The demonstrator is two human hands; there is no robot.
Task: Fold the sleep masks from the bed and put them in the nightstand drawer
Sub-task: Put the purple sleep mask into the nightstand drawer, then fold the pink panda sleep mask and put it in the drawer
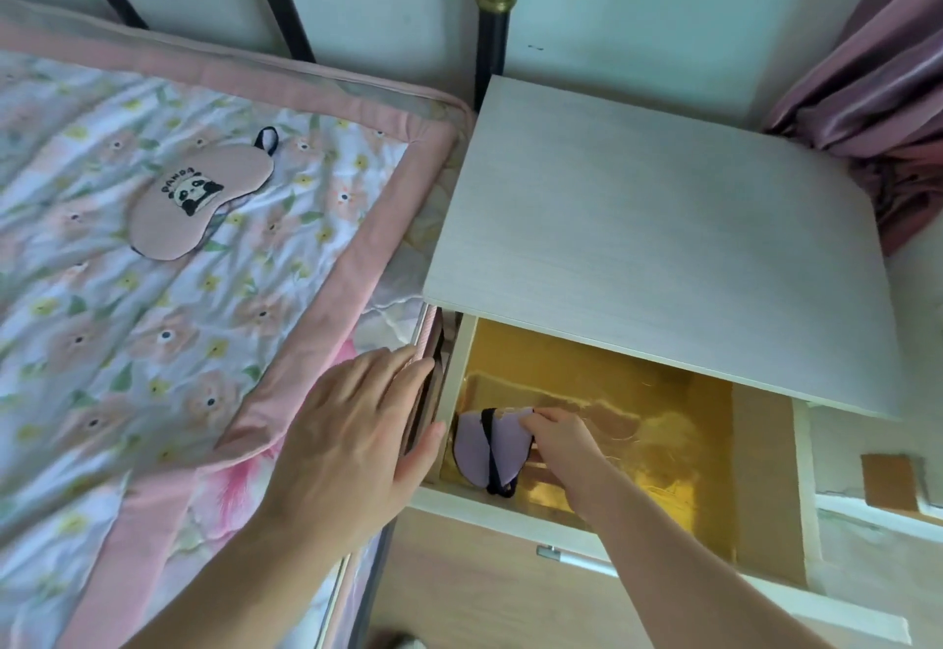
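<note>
The nightstand drawer [760, 475] stands pulled open, its bottom lined with shiny gold foil. A folded lilac sleep mask [472, 441] with a black strap lies in the drawer's left corner. My right hand [561, 449] reaches into the drawer and pinches the mask's upper right edge. My left hand [352, 434] rests flat with straight fingers on the bed's pink border, beside the drawer's left wall. A pink sleep mask [196, 199] with a panda picture and a black strap lies unfolded on the flowered bedspread [102, 342], far from both hands.
The nightstand's pale wooden top [663, 240] overhangs the back of the drawer. A silver handle [566, 557] sticks out of the drawer front. Black bed posts [492, 51] rise by the wall. A mauve curtain [877, 102] hangs at the right.
</note>
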